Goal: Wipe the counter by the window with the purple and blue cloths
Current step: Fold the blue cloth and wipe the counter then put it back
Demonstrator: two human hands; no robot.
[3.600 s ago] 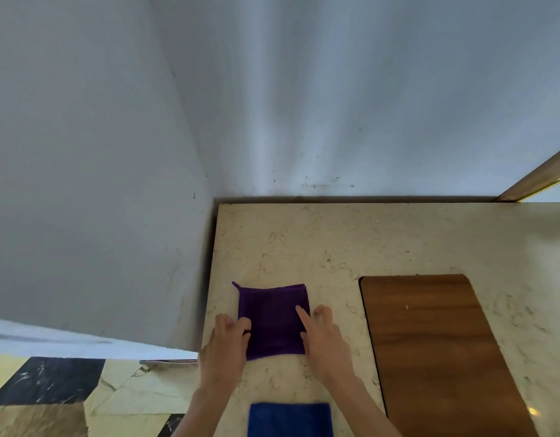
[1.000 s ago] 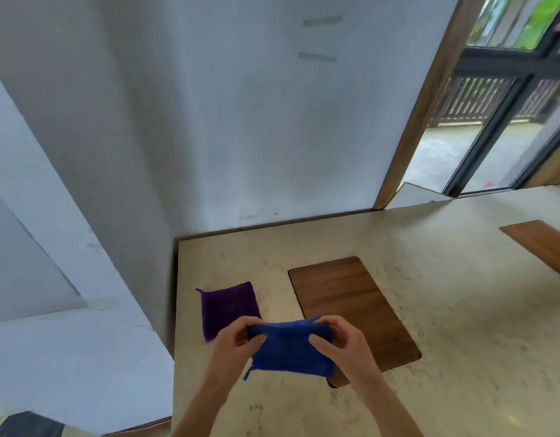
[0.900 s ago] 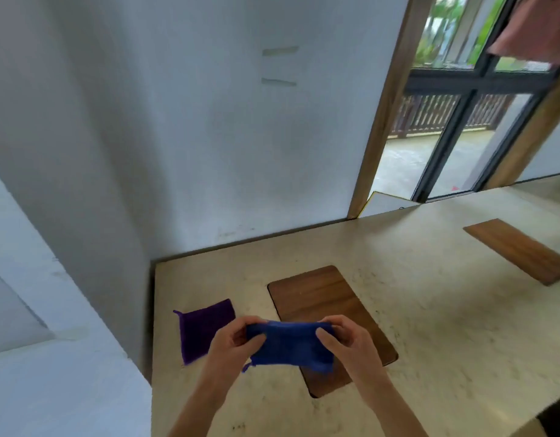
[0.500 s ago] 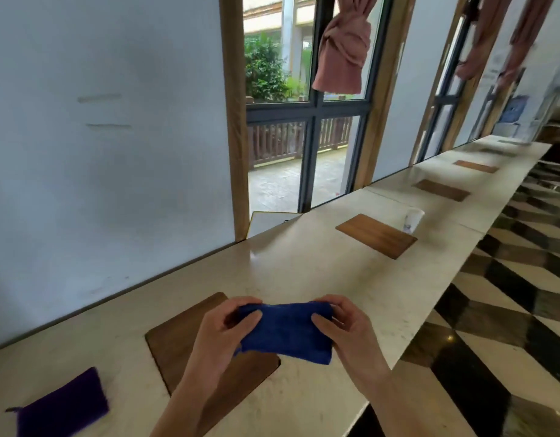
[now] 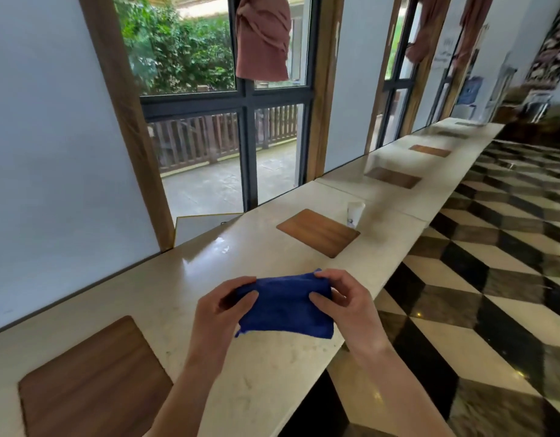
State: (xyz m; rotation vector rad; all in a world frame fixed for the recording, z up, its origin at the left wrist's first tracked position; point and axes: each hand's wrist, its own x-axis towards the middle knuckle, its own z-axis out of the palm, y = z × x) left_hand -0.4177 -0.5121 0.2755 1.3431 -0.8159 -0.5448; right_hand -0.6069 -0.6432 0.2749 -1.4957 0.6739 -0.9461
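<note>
Here the blue cloth [image 5: 285, 305] is stretched above the counter [image 5: 184, 288], long axis running side to side, left hand [image 5: 220, 310] pinching one end, right hand [image 5: 345, 307] pinching the other.

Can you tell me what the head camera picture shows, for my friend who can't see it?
Two hands, the left hand and the right hand, hold a folded blue cloth above a long pale stone counter beside a big window. Wooden mats and a small white cup sit along the counter.
</note>
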